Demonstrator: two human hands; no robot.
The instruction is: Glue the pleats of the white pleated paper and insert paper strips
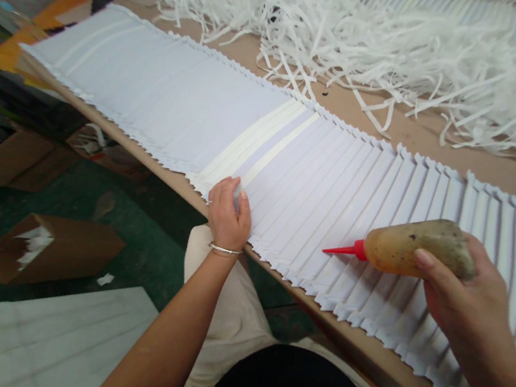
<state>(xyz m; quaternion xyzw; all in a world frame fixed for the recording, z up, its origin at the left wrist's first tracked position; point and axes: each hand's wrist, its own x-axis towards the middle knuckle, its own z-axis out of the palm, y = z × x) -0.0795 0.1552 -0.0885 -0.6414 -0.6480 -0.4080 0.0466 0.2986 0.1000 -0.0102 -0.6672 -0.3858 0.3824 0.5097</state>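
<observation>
Brown worktop carried a long pleated white paper sheet. Watching remotely, I saw the left hand in a narrow grip on its crisp edge, the right hand wrapped around a soft amber squeeze bottle above it, and shredded paper strips beyond it.

Pleated paper matt white; squeeze bottle translucent plastic; nozzle glossy red plastic

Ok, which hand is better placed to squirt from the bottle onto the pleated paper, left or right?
Right, probably. The right hand already grips the squeeze bottle, and its red nozzle points over the pleated white paper. The left hand rests on the paper's near edge, farther from the bottle.
</observation>
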